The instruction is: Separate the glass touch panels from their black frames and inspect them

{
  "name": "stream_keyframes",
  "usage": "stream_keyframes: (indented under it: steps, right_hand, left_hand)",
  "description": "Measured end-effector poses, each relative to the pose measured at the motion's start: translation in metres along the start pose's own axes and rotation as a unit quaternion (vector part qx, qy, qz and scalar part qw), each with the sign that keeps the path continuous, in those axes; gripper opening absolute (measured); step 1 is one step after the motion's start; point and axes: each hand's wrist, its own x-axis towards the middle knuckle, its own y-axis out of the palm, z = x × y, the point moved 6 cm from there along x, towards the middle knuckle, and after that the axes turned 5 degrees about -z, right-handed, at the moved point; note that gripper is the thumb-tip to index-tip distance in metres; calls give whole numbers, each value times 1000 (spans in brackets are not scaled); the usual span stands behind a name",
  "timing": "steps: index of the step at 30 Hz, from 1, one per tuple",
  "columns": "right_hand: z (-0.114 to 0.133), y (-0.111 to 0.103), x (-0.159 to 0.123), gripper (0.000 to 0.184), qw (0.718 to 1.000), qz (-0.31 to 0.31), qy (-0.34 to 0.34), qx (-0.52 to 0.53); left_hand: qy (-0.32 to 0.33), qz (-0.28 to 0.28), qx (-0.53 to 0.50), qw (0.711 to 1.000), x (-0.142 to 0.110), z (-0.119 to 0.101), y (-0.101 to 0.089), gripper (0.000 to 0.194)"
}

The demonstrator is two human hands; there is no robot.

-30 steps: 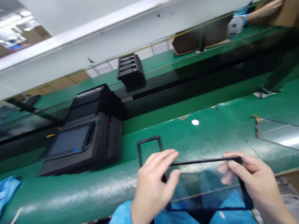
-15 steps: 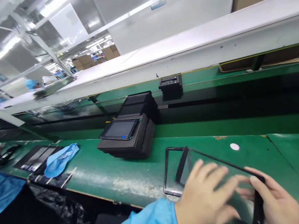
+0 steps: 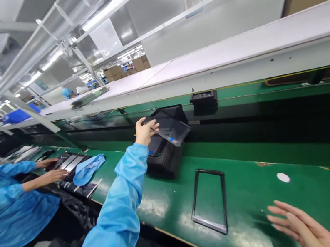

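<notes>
Holds the tilted panel by its edge in the left hand, with fingers pinching it, over the black stack. Extends the right hand, fingers loosely spread, above the green table, apart from the black frame.

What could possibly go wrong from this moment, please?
The left hand holds the thin panel by one end only, and the right hand gives no support, so it might slip or flex.

The panel hangs tilted close above the black stack, where another panel lies; their surfaces could scrape.

The black frame lies near the front edge of the bench; a sleeve might catch it.
</notes>
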Motion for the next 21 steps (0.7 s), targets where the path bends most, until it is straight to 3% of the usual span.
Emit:
stream_keyframes:
  steps: [2, 5, 10, 13, 16, 18, 21]
  right_hand:
    - [-28, -3, 8, 31, 1000, 1, 15, -17]
    - [-50, -2, 11, 28, 999, -30, -14, -29]
    - [-58, 3, 6, 21, 996, -34, -69, -52]
    - [-54, 7, 3, 21, 991, -31, -105, -71]
    - [-48, 10, 1, 29, 982, -29, -149, -111]
    - [-41, -3, 4, 34, 974, -55, -164, -143]
    - [-18, -67, 15, 39, 941, -177, -188, -218]
  left_hand:
    - [-36, -35, 31, 998, 38, 10, -11, 34]
    - [-54, -65, 100, 991, 66, 23, -18, 36]
    - [-12, -79, 253, 964, 80, 28, -21, 41]
    - [45, -33, 343, 938, 81, 25, -11, 41]
    - [114, 75, 398, 907, 60, 23, 16, 33]
    - [171, 143, 411, 884, 28, 22, 34, 29]
    - [244, 247, 414, 842, -43, 34, 54, 33]
